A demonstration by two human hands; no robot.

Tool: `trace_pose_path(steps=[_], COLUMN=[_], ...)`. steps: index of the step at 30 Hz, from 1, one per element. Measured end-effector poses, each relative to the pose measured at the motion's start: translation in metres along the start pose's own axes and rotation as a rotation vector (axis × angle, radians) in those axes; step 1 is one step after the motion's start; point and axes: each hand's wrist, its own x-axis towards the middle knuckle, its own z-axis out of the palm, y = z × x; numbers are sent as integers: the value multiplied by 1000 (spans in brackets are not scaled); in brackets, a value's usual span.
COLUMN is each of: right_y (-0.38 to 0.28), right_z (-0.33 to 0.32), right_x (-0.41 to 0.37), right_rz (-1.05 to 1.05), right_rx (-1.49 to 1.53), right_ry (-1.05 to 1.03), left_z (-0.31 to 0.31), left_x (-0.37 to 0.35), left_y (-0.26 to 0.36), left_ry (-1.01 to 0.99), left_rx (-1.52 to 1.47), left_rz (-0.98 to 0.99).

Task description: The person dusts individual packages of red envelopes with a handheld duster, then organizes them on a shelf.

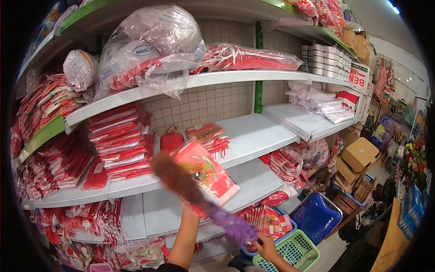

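My right hand is closed around the lower end of a feather duster, blurred by motion, with purple feathers near the hand and brown ones at the far end. The duster slants up to the left across a red plastic-wrapped packet with a golden emblem. Behind the duster, my left hand grips the packet's lower part; most of its fingers are hidden. On the middle shelf, just beyond, lie more red packets with red ties.
Tall stacks of red and white packets fill the shelf's left side. Large clear plastic bags sit on the shelf above. At lower right stand a green basket, a blue tray and an open cardboard box.
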Motion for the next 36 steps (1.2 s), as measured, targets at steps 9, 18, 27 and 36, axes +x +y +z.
trace_pose_path(steps=[9,18,27,36], right_y=[-19,-2,-63,-48], right_z=[-13,-12,-7,-44], right_x=[12,59,72,87], right_rz=[-143,251,399,30], right_rx=[-140,441,967,252], right_ry=[-72,230,-69,194], left_z=[-30,58,36,61], left_x=[-9,-9,-17,-11], left_y=[0,-36,-66,-82], left_ry=[295,473,598,678], left_rx=[148,471,485,1219], left_rz=[126,-339,-513,-437])
